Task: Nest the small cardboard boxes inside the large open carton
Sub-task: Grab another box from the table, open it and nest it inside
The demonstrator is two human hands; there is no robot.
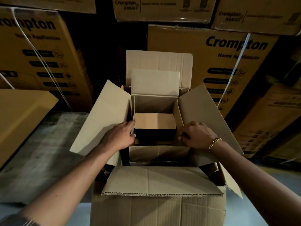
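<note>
Left hand (121, 136), right hand (197, 136) grip small box (154, 103) between them (inside carton (146, 212)).

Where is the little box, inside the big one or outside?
Inside: the small box sits within the large carton, between its spread flaps.

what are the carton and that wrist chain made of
Carton: corrugated cardboard, matte brown; the fluted layer shows along its near flap's cut edge. Chain on the right wrist: seemingly metal, gold-coloured and shiny; its links glint, though solid or plated cannot be told.
</note>
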